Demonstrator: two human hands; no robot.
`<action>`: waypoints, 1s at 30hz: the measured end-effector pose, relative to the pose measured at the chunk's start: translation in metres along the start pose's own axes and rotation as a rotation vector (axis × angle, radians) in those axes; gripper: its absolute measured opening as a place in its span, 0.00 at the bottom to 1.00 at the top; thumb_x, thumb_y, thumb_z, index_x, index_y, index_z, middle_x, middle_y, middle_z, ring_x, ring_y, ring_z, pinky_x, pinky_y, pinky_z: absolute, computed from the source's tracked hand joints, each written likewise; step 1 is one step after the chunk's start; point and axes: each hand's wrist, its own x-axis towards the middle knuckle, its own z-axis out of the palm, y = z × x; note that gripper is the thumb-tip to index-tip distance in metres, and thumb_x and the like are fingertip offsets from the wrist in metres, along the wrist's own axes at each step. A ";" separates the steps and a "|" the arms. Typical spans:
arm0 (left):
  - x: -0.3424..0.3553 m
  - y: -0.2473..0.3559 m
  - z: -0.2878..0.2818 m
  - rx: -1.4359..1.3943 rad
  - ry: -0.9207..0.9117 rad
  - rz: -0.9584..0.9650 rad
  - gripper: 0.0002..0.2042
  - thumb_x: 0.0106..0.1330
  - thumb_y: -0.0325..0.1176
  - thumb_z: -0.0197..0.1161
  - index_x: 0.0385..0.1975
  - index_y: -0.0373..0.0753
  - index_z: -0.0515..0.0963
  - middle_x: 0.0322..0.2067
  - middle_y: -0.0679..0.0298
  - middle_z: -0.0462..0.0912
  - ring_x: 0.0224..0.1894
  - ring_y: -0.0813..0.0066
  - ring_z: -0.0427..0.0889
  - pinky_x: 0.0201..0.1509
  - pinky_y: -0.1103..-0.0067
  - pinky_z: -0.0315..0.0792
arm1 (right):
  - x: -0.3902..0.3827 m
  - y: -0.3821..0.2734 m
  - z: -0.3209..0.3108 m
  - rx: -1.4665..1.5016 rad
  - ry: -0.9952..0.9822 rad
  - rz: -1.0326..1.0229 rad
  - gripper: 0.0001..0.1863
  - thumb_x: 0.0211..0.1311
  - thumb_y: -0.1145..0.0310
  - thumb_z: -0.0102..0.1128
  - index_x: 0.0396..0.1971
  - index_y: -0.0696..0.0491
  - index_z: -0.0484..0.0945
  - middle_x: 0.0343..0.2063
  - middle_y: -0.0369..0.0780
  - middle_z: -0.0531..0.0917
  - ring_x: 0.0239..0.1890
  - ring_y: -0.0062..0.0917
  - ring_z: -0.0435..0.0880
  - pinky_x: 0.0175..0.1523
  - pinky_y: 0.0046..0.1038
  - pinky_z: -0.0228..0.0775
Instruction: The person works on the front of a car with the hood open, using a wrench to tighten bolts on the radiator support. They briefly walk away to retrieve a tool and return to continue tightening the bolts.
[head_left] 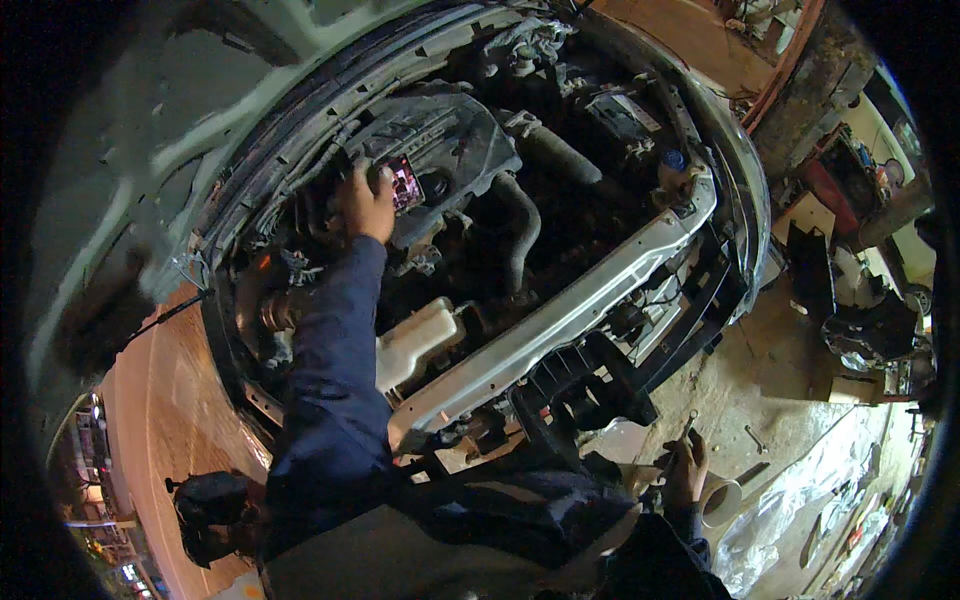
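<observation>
My left arm, in a dark blue sleeve, stretches over the open engine bay. At its end my left hand is closed on a phone with a lit screen, held over the dark engine cover. Low on the right, outside the car's front end, my right hand is closed around a slim metal tool. Its ring-like end sticks out past the fingers and looks like a spanner; the rest is hidden in the hand.
A silver crossbar spans the car's front, with a whitish reservoir behind it. The raised hood fills the left. On the floor lie a spanner, a pale cylinder and plastic sheeting. Removed parts stand at right.
</observation>
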 end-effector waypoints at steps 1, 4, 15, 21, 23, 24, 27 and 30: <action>-0.029 0.015 -0.008 0.045 -0.022 0.096 0.22 0.74 0.44 0.66 0.63 0.41 0.77 0.58 0.46 0.80 0.62 0.43 0.76 0.67 0.56 0.69 | 0.006 -0.006 0.004 -0.024 -0.009 -0.011 0.16 0.78 0.60 0.57 0.51 0.58 0.80 0.32 0.40 0.84 0.27 0.23 0.82 0.33 0.28 0.77; -0.110 0.060 -0.032 -0.111 -0.180 0.155 0.18 0.74 0.35 0.67 0.60 0.39 0.79 0.58 0.49 0.79 0.60 0.46 0.77 0.66 0.57 0.72 | 0.022 -0.026 0.012 -0.096 0.029 -0.109 0.11 0.79 0.62 0.59 0.42 0.55 0.79 0.31 0.37 0.82 0.32 0.20 0.80 0.36 0.26 0.73; -0.329 0.253 -0.072 -0.581 -0.497 -0.260 0.12 0.77 0.31 0.64 0.53 0.33 0.84 0.51 0.52 0.88 0.53 0.63 0.89 0.55 0.69 0.82 | 0.104 -0.123 0.068 0.240 -0.372 -0.241 0.16 0.83 0.56 0.55 0.37 0.53 0.77 0.29 0.31 0.73 0.32 0.17 0.73 0.42 0.26 0.71; -0.339 0.312 0.007 -0.221 -0.615 -0.015 0.13 0.70 0.30 0.66 0.52 0.33 0.80 0.48 0.44 0.83 0.49 0.37 0.80 0.52 0.58 0.78 | 0.131 -0.150 0.059 -0.168 -0.403 -0.770 0.21 0.86 0.57 0.49 0.36 0.57 0.78 0.34 0.39 0.79 0.33 0.24 0.75 0.44 0.28 0.67; -0.338 0.317 0.042 -0.005 -0.471 0.245 0.17 0.69 0.33 0.65 0.55 0.35 0.81 0.51 0.48 0.85 0.57 0.43 0.79 0.64 0.57 0.72 | 0.139 -0.157 0.053 -0.315 -0.340 -0.988 0.19 0.86 0.60 0.47 0.38 0.59 0.79 0.36 0.45 0.81 0.36 0.31 0.78 0.45 0.31 0.69; -0.338 0.318 0.056 0.095 -0.409 0.359 0.18 0.69 0.35 0.65 0.56 0.36 0.82 0.51 0.50 0.86 0.58 0.46 0.79 0.68 0.56 0.70 | 0.142 -0.159 0.049 -0.262 -0.368 -0.946 0.19 0.86 0.60 0.48 0.38 0.59 0.80 0.34 0.43 0.81 0.34 0.30 0.77 0.44 0.31 0.68; -0.340 0.320 0.087 0.298 -0.488 0.239 0.22 0.68 0.41 0.66 0.60 0.39 0.81 0.50 0.54 0.88 0.59 0.52 0.79 0.73 0.52 0.62 | 0.149 -0.159 0.035 -0.237 -0.407 -0.745 0.19 0.85 0.58 0.51 0.39 0.57 0.83 0.26 0.35 0.78 0.29 0.23 0.75 0.36 0.27 0.68; -0.341 0.325 0.101 0.428 -0.507 0.226 0.25 0.66 0.42 0.68 0.62 0.40 0.80 0.47 0.55 0.89 0.58 0.54 0.80 0.74 0.49 0.57 | 0.158 -0.158 0.025 -0.174 -0.436 -0.492 0.21 0.86 0.53 0.50 0.46 0.56 0.84 0.20 0.31 0.77 0.23 0.14 0.71 0.29 0.23 0.64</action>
